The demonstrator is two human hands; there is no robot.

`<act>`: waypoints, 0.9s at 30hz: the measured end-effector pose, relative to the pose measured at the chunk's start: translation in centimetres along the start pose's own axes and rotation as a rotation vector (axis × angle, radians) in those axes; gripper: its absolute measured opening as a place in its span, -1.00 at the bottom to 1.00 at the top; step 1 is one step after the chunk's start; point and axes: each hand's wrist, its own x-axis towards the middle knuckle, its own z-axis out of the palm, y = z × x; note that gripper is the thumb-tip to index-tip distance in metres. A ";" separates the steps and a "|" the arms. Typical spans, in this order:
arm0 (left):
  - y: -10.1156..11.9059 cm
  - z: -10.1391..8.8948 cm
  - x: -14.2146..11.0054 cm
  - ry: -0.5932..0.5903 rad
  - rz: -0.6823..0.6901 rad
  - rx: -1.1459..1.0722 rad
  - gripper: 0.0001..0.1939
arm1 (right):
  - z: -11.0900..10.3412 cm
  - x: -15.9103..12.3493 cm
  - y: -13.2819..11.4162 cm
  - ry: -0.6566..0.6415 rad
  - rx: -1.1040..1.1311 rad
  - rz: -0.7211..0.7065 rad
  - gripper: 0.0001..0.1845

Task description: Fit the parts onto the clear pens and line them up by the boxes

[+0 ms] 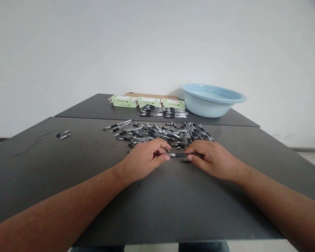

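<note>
Between my two hands a pen (177,155) with a clear barrel and black grip lies level, just above the dark table. My left hand (148,157) pinches one end of it between thumb and fingers. At the other end, my right hand (212,157) closes thumb and fingers on the dark part. The pen's two ends are covered by my fingers. Just under my right fingertips is another dark thin piece (185,161) on the table. Right behind my hands spreads a loose pile of pens and pen parts (160,133), partly hidden by my fingers.
Several light green boxes (124,101) stand at the back, with bundles of pens (175,112) in front of them. A pale blue basin (210,101) sits at the back right. A few loose pen parts (64,134) lie at the left. A seam (81,118) crosses the table (157,210).
</note>
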 end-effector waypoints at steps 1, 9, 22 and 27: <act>0.0 0.0 0.0 0.004 -0.006 -0.009 -0.76 | 0.0 0.0 0.0 -0.003 0.000 0.004 -0.87; 0.0 -0.2 0.3 -0.013 -0.026 0.057 -0.82 | 0.0 0.0 -0.1 -0.023 0.015 0.030 -0.85; 0.1 -0.3 0.3 0.002 -0.066 0.061 -0.81 | 0.0 0.1 -0.1 0.009 -0.006 0.008 -0.86; 0.2 -0.3 0.3 0.013 -0.039 0.075 -0.83 | 0.0 0.1 -0.1 0.017 -0.014 0.013 -0.85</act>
